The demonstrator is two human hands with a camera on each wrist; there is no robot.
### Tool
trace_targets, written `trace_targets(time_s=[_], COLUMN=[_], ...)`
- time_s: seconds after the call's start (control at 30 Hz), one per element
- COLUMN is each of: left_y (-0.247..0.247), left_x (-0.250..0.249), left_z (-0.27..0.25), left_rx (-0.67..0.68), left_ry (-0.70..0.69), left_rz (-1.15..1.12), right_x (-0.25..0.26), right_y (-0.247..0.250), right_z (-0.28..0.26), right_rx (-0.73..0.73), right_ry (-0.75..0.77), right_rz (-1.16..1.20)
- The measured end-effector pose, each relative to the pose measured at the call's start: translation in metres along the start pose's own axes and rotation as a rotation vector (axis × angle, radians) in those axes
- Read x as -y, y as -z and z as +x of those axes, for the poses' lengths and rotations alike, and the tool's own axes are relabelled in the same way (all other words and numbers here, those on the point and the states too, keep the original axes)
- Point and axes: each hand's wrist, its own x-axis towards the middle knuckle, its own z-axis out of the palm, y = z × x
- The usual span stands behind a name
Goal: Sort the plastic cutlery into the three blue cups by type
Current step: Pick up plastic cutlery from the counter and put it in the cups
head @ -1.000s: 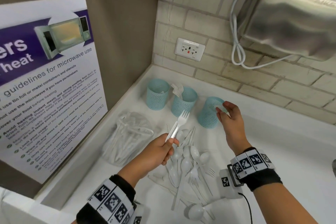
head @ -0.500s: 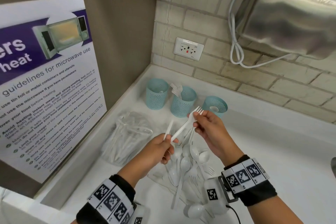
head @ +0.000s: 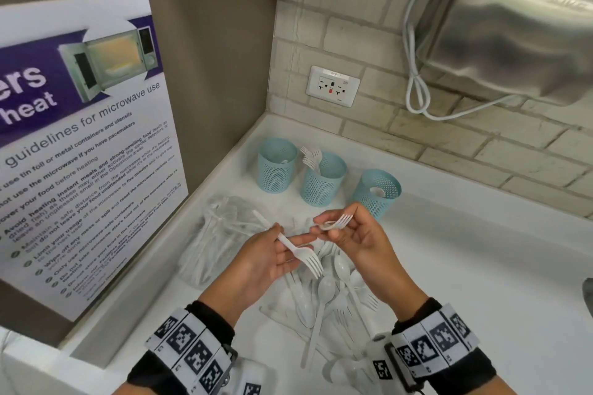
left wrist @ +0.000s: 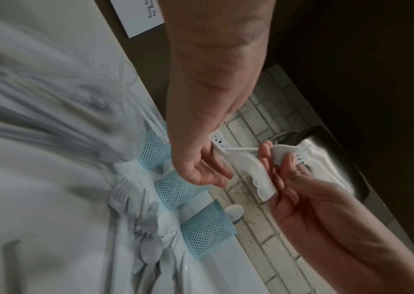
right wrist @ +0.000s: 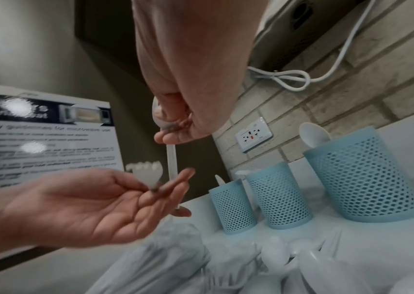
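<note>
White counter (head: pixel 481 266): L fingers (head: pixel 288 239) loosely cradle fork (head: pixel 298 253); R fingers (head: pixel 324 221) pinch 2nd fork (head: pixel 337 223)

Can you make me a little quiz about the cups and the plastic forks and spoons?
1. True or false: the middle blue cup holds forks.
2. What does the left hand hold? A) spoon B) fork C) knife
3. Fill in: the right blue cup has a white ____ in it.
Key: 1 true. 2 B, a fork. 3 spoon.
</note>
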Motion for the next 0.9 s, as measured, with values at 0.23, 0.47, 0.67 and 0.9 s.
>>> trace_targets(time_s=[0.23, 0.47, 0.67, 0.9], left_y=[-0.004, -0.003, -0.005, -0.011], left_x=[-0.003, -0.004, -0.003, -0.005], left_z=[-0.005, -0.002, -0.001, -0.005], left_rx=[0.029, -0.025, -0.013, -0.089], left_ry=[0.006, -0.014, -0.014, -0.056], left_rz=[0.003, -0.002, -0.069, 0.479], right_x=[-0.015, -0.006, -0.01, 0.004], right_y=[-0.006, -0.013, -0.018, -0.015], right_z=[-0.01, -0.015, -0.009, -0.001], right_rx=[0.243, 0.45, 0.308, -0.066], right_ry=[-0.016, -0.043, 0.138, 0.111], right_rz=[-0.295, -0.578, -0.649, -0.512])
